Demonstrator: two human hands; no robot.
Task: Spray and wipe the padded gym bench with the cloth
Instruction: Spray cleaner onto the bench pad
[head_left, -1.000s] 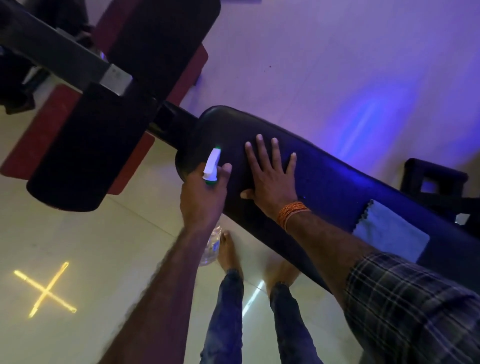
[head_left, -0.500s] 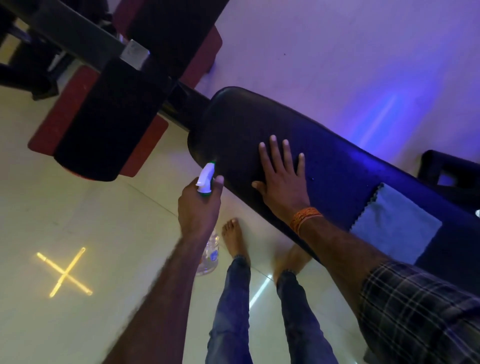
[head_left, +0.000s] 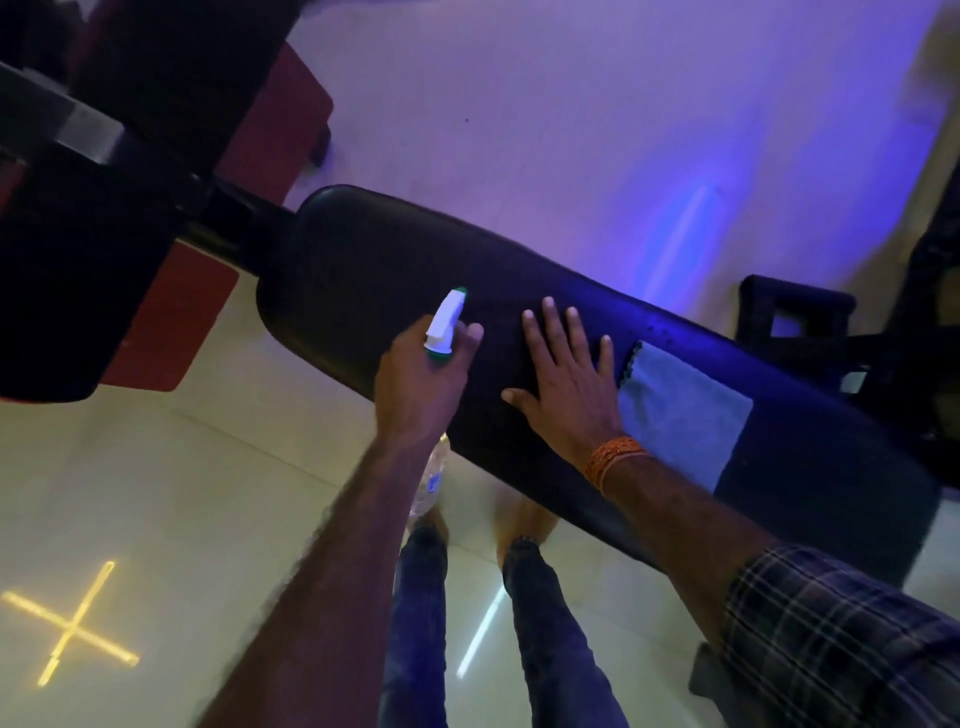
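A long black padded bench (head_left: 374, 260) runs from the upper left to the lower right. My left hand (head_left: 421, 384) grips a clear spray bottle (head_left: 445, 328) by its neck; the white and green nozzle sits over the bench's near edge and the bottle body hangs below my wrist. My right hand (head_left: 566, 379) lies flat on the pad, fingers spread, holding nothing. A pale blue cloth (head_left: 685, 421) lies spread on the pad just right of my right hand, its edge touching my little finger.
Dark machine pads and red upholstery (head_left: 171, 322) stand at the left, joined to the bench's head by a black frame. A black frame part (head_left: 795, 312) stands beyond the bench at the right. My bare feet (head_left: 519, 519) stand on pale tiles, which carry a yellow cross (head_left: 72, 629).
My left hand has brought the spray bottle up from beside the bench's edge to over the pad. My right hand has slid along the pad toward the cloth and now touches it.
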